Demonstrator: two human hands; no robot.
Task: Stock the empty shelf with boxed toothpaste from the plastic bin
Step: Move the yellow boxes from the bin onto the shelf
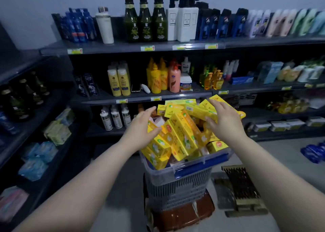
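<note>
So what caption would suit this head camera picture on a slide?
Both hands, left and right, reach into a plastic bin heaped with yellow toothpaste boxes, before stocked shelves.

Dim, bluish light; wide-angle bending at the edges, with soft blur on the right-hand shelf bottles (pixel 281 23).

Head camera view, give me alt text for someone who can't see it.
Two bare hands reach into a heaped pile of yellow toothpaste boxes in a plastic bin: the left hand at the pile's left edge, the right hand on boxes at its right. Behind stand dark store shelves of bottled toiletries.
</note>
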